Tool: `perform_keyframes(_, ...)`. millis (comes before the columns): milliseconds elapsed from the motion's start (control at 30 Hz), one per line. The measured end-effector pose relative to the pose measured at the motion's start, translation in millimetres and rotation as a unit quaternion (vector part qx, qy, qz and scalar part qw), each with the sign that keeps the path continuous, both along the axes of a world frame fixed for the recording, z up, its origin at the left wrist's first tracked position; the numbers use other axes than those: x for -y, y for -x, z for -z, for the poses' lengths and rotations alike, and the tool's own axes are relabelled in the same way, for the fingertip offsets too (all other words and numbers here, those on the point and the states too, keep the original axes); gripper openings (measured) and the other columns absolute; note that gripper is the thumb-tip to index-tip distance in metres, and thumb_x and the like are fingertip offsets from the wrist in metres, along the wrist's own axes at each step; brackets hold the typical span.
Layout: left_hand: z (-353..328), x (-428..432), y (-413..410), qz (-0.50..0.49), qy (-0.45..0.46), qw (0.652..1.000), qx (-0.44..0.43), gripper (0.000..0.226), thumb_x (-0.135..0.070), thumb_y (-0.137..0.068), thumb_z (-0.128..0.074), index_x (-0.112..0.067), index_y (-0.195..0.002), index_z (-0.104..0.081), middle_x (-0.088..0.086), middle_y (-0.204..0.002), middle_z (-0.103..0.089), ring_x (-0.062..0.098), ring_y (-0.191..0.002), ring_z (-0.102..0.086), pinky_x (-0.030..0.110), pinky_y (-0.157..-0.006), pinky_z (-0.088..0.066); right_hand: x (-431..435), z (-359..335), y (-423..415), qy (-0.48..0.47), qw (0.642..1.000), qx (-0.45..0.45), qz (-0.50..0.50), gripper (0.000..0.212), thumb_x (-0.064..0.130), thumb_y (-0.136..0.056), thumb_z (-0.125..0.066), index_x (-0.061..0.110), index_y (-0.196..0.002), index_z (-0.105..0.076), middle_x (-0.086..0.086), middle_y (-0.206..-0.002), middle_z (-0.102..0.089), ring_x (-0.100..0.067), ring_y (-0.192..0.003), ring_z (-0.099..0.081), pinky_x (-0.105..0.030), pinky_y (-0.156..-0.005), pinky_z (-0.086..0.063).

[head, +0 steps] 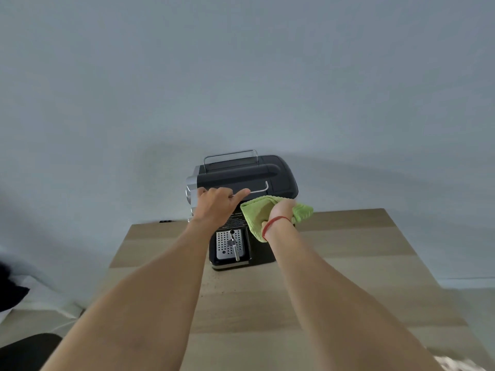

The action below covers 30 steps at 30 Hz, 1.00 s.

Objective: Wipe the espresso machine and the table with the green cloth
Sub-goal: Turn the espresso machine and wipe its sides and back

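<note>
head | wooden table (348, 277) bears espresso machine (241, 175) | pale grey wall (241, 76) behind

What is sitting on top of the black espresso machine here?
A chrome wire rail frames the top of the black espresso machine. The left hand holds the front edge, and the right hand presses the green cloth against its front-right corner. The surface beneath them is hidden.
</note>
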<state>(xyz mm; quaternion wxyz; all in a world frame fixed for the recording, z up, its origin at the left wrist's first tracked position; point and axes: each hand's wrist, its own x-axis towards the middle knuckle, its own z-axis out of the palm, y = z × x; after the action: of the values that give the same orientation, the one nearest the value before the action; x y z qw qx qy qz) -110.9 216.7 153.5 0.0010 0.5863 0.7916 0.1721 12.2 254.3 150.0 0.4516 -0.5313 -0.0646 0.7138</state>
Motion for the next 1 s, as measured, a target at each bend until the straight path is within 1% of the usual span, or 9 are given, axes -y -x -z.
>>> perform_keyframes(133,-10,-2,-27,-0.002,0.024,0.999,0.036,0.064,-0.064,-0.092,-0.034,-0.014,-0.052,-0.038,-0.003,-0.05,-0.041,0.019,-0.054,-0.047,0.042,-0.098,-0.028,16,-23,-15,0.007,0.999,0.011,-0.053,0.048,0.032,-0.105,-0.023,0.003,-0.142,-0.031,-0.015,-0.143,-0.042,-0.029,-0.131,-0.044,-0.038,-0.099,-0.041)
perform_keyframes(267,-14,-3,-39,0.028,0.06,0.992,0.104,0.058,-0.049,-0.099,-0.036,-0.012,-0.054,-0.043,-0.003,-0.052,-0.044,0.02,-0.059,-0.052,0.045,-0.103,-0.029,5,-11,-21,0.018,0.999,-0.026,-0.009,0.067,0.058,-0.095,-0.029,0.007,-0.134,-0.045,-0.012,-0.123,-0.058,-0.031,-0.106,-0.06,-0.038,-0.073,-0.047)
perform_keyframes(400,-24,-2,-20,0.071,0.019,0.981,0.178,0.056,-0.04,-0.1,-0.04,0.0,-0.067,-0.062,0.006,-0.066,-0.068,0.003,-0.049,-0.058,0.023,-0.07,-0.049,-6,38,-3,0.04,0.997,-0.039,0.061,0.083,0.08,-0.081,-0.022,0.013,-0.12,-0.054,-0.012,-0.093,-0.067,-0.026,-0.087,-0.066,-0.042,-0.069,-0.049)
perform_keyframes(467,-25,-3,-1,0.097,-0.02,0.988,0.12,0.049,-0.047,-0.097,-0.043,-0.009,-0.084,-0.07,0.001,-0.079,-0.071,-0.001,-0.067,-0.06,0.027,-0.079,-0.05,-3,49,2,0.056,0.995,-0.039,0.073,0.075,0.073,-0.086,-0.021,0.016,-0.123,-0.053,-0.014,-0.103,-0.068,-0.025,-0.091,-0.065,-0.045,-0.082,-0.048)
perform_keyframes(567,-7,-3,20,0.055,0.101,0.993,0.02,0.053,-0.062,-0.094,-0.027,-0.041,-0.141,-0.041,-0.006,-0.154,-0.032,0.023,-0.145,-0.023,0.052,-0.118,-0.008,-2,54,7,0.057,0.993,-0.062,0.079,0.064,0.052,-0.1,-0.013,0.01,-0.141,-0.036,-0.015,-0.139,-0.047,-0.036,-0.13,-0.044,-0.052,-0.105,-0.034)
perform_keyframes(633,6,-2,14,0.025,0.118,0.992,0.042,0.052,-0.058,-0.097,-0.015,-0.046,-0.148,-0.019,-0.007,-0.161,-0.004,0.022,-0.149,0.008,0.05,-0.117,0.01,-2,43,10,-0.007,0.998,-0.018,0.052,0.044,0.036,-0.103,-0.017,0.014,-0.122,-0.05,-0.013,-0.122,-0.056,-0.036,-0.126,-0.047,-0.043,-0.091,-0.045)
perform_keyframes(733,10,-2,1,0.012,0.093,0.994,0.053,0.052,-0.052,-0.099,-0.006,-0.045,-0.149,-0.014,-0.003,-0.162,0.002,0.023,-0.148,0.014,0.048,-0.116,0.014,-11,29,12,-0.002,0.998,0.006,0.066,0.042,0.042,-0.101,-0.027,0.012,-0.106,-0.055,-0.007,-0.099,-0.062,-0.03,-0.104,-0.059,-0.034,-0.07,-0.05)
perform_keyframes(867,7,-2,-7,-0.004,0.114,0.992,0.051,0.051,-0.047,-0.1,-0.004,-0.042,-0.151,-0.011,0.002,-0.162,0.005,0.026,-0.147,0.016,0.05,-0.116,0.013,-6,6,19,-0.111,0.992,0.042,0.052,0.07,0.056,-0.091,-0.02,0.014,-0.147,-0.027,-0.011,-0.147,-0.039,-0.028,-0.125,-0.048,-0.043,-0.108,-0.039)
perform_keyframes(1000,1,-2,-11,-0.003,0.142,0.985,0.1,0.05,-0.041,-0.101,-0.002,-0.042,-0.151,-0.005,-0.001,-0.161,0.012,0.023,-0.145,0.023,0.048,-0.113,0.018,9,7,35,-0.064,0.993,0.062,0.077,0.08,0.06,-0.091,-0.028,0.019,-0.152,0.002,-0.01,-0.158,-0.014,-0.031,-0.143,-0.023,-0.052,-0.116,-0.022)
